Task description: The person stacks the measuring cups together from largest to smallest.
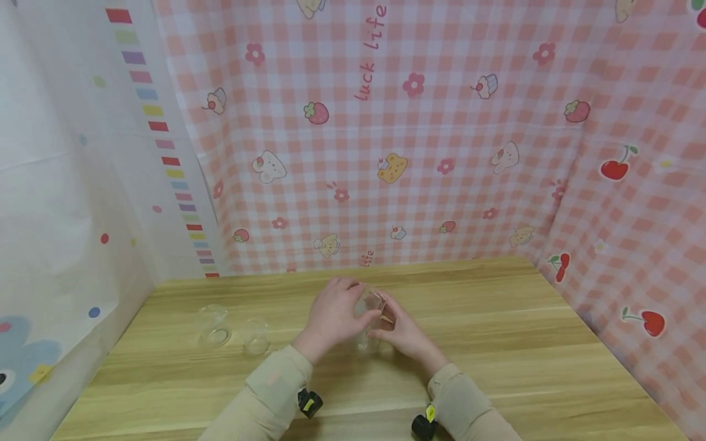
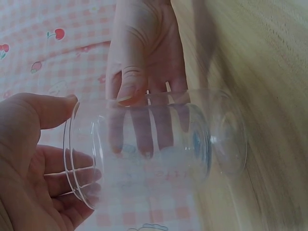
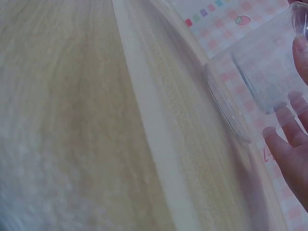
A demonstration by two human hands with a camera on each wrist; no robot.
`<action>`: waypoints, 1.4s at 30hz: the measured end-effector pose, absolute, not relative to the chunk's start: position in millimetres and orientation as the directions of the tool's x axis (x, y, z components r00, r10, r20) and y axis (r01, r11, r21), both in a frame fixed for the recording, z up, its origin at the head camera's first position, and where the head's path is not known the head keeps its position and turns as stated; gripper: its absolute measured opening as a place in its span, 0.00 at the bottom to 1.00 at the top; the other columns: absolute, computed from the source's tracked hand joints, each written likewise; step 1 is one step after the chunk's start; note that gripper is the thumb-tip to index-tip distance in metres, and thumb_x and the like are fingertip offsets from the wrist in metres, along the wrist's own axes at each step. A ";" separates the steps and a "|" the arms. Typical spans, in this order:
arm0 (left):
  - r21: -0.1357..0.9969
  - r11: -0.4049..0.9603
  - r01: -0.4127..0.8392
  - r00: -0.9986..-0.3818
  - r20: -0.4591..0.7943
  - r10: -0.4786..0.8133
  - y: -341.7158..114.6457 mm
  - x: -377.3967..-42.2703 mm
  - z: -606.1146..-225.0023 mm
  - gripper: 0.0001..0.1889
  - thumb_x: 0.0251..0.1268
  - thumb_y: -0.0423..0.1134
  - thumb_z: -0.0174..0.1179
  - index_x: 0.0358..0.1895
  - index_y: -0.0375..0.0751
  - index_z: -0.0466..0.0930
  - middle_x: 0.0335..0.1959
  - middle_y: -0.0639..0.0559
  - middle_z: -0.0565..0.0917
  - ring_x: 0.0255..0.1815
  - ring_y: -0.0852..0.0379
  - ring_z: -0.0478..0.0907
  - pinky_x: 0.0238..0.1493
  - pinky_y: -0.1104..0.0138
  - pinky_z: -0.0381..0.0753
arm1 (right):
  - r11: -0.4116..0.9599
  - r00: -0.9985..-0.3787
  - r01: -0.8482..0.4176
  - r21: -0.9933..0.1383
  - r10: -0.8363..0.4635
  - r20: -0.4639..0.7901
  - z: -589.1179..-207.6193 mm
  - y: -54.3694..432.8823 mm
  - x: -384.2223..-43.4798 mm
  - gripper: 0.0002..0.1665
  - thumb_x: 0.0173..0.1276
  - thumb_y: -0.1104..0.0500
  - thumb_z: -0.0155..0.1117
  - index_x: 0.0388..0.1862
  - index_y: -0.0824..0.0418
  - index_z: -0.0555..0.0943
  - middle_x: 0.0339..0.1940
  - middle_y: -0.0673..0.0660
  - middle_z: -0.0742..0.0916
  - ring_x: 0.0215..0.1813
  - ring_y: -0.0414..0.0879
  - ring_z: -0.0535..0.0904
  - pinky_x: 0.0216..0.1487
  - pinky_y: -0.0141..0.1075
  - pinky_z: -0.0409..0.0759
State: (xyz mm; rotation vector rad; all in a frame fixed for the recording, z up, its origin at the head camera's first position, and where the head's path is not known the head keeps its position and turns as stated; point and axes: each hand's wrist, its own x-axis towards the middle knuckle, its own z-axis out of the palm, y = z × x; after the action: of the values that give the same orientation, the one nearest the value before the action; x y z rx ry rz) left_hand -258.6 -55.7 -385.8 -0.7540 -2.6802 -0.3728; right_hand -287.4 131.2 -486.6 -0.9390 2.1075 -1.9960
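A clear cup stands tilted just over the table, with a second clear inner wall and base showing inside it, like two nested cups. My left hand grips it at the rim from above, thumb on one side and fingers on the other. My right hand cups its side, the thumb nearer me and the fingers behind, seen through the clear wall in the left wrist view. In the right wrist view the cup's base is close to the table and fingers lie along its side.
Two more clear cups stand on the wooden table to the left: a wider one and a smaller one. A pink checked cloth hangs behind the table, with further cloth at both sides.
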 end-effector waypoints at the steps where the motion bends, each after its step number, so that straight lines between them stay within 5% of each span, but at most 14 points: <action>1: 0.154 0.825 0.543 -0.803 0.382 0.457 -55.7 -258.2 -385.3 0.31 0.63 0.60 0.62 0.56 0.36 0.82 0.55 0.43 0.82 0.58 0.45 0.75 0.62 0.55 0.74 | -0.047 -0.805 -0.369 -0.928 -0.483 0.345 -486.6 131.2 -287.4 0.51 0.61 0.71 0.70 0.77 0.69 0.52 0.73 0.74 0.63 0.74 0.68 0.58 0.68 0.44 0.70; 24: 0.160 0.847 0.507 -0.833 0.346 0.433 -52.8 -254.2 -382.7 0.30 0.64 0.60 0.63 0.56 0.36 0.82 0.56 0.42 0.81 0.59 0.45 0.74 0.63 0.55 0.73 | -0.040 -0.811 -0.352 -0.935 -0.486 0.326 -485.3 129.8 -286.3 0.50 0.63 0.72 0.68 0.78 0.69 0.51 0.75 0.74 0.61 0.75 0.67 0.57 0.67 0.45 0.71; 35: 0.164 0.843 0.512 -0.831 0.342 0.438 -51.8 -253.4 -383.4 0.29 0.65 0.58 0.63 0.55 0.35 0.82 0.56 0.42 0.81 0.60 0.44 0.74 0.63 0.54 0.73 | -0.028 -0.774 -0.450 -0.893 -0.486 0.406 -491.6 132.7 -288.2 0.52 0.61 0.59 0.74 0.78 0.63 0.55 0.74 0.72 0.65 0.73 0.64 0.61 0.67 0.39 0.71; 42: 0.184 0.849 0.496 -0.842 0.341 0.418 -50.0 -252.1 -385.4 0.29 0.65 0.57 0.62 0.56 0.34 0.81 0.57 0.42 0.80 0.61 0.44 0.73 0.64 0.54 0.72 | -0.038 -0.801 -0.385 -0.922 -0.482 0.355 -487.6 131.0 -288.1 0.52 0.61 0.67 0.72 0.77 0.68 0.53 0.75 0.73 0.61 0.74 0.68 0.57 0.69 0.44 0.67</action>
State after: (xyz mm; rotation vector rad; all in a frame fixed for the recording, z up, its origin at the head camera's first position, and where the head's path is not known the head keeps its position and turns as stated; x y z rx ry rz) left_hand -252.1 -50.0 -385.4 -0.6923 -2.7375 -0.3846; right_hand -288.1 131.0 -487.6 -0.9604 2.1258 -1.9917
